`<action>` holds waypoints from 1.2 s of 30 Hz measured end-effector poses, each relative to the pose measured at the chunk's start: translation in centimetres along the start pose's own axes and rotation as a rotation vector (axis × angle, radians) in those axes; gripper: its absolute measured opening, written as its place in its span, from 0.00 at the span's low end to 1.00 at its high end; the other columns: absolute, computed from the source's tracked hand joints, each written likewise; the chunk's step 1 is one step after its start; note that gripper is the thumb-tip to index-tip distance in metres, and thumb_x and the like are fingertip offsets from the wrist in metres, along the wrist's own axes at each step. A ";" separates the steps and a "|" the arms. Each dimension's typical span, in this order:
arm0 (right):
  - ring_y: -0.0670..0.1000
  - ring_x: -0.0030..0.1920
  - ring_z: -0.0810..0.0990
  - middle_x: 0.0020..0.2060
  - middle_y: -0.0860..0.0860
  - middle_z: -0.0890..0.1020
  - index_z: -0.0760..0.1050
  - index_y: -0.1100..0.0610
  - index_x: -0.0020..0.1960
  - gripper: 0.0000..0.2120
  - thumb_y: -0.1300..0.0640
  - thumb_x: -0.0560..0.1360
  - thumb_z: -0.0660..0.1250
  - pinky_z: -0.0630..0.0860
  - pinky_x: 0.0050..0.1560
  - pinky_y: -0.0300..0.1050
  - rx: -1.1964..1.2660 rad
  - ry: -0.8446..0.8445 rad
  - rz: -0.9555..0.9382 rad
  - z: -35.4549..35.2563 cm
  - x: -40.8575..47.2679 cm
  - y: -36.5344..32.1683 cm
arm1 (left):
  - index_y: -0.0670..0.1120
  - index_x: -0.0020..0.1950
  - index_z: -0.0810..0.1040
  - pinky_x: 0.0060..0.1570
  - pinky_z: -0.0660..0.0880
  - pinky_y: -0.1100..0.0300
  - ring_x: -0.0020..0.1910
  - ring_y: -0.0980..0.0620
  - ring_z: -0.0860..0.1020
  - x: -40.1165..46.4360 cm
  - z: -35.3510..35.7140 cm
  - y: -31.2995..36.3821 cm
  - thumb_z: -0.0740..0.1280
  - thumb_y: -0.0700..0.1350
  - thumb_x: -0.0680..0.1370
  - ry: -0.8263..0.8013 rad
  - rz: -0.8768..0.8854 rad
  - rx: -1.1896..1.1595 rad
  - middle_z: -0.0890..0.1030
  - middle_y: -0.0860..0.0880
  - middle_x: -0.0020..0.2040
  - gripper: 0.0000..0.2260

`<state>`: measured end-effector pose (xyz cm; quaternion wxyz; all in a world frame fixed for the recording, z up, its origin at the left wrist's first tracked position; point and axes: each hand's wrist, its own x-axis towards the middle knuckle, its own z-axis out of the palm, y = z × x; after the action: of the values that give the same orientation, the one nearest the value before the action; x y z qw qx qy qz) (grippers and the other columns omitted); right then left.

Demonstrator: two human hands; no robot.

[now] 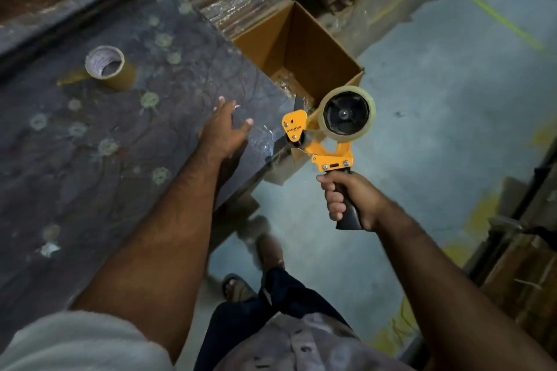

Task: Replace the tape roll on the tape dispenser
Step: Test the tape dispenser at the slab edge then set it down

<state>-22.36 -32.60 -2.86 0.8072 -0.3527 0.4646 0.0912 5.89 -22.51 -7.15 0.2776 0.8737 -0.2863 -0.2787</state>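
Head view: right hand [354, 200] wraps my fingers round the black grip of the tape dispenser [327, 141], clear tape roll [346, 113] mounted. Left of the dispenser, my left hand [224, 131] spreads, empty, over the table [90, 159]; farther left stands a brown tape roll [110, 66].

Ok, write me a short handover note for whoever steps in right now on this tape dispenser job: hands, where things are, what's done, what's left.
Right hand: closed around the black handle of the tape dispenser, holding it up over the floor beside the table edge.
Left hand: open, empty, fingers spread above the table near its right edge.
A clear tape roll sits on the dispenser's hub. A brown roll stands on the table, far left. An open cardboard box sits behind the dispenser.
Done: a roll is mounted. Whether it is the new one cannot be told.
Left: check the tape is threaded past the roller and blade, then test it.
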 end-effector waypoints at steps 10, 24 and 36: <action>0.45 0.18 0.64 0.21 0.46 0.66 0.67 0.52 0.34 0.14 0.50 0.72 0.69 0.63 0.21 0.37 0.007 -0.407 -0.069 10.8 -1.1 -8.5 | 0.45 0.72 0.72 0.68 0.71 0.51 0.69 0.43 0.74 -4.7 -8.1 1.4 0.67 0.54 0.80 0.263 -0.048 -0.203 0.77 0.42 0.70 0.23; 0.65 0.53 0.80 0.52 0.64 0.81 0.79 0.56 0.57 0.24 0.39 0.75 0.59 0.75 0.56 0.56 -0.925 0.176 -0.653 23.5 6.7 -14.9 | 0.41 0.71 0.73 0.66 0.70 0.53 0.68 0.42 0.76 -9.1 -17.7 -0.5 0.67 0.48 0.81 0.629 -0.075 -0.167 0.78 0.41 0.68 0.20; 0.68 0.65 0.75 0.66 0.67 0.72 0.63 0.70 0.67 0.26 0.50 0.80 0.63 0.73 0.61 0.57 -1.397 0.387 -0.568 21.4 15.5 -8.0 | 0.41 0.75 0.68 0.72 0.64 0.51 0.74 0.41 0.70 -10.3 -13.3 -5.8 0.63 0.46 0.83 0.486 -0.189 -0.064 0.72 0.41 0.75 0.22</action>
<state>4.62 -27.30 -4.74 0.2946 -0.8947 0.3236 0.0892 9.50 -7.47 1.67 0.3384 0.9287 -0.1192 -0.0943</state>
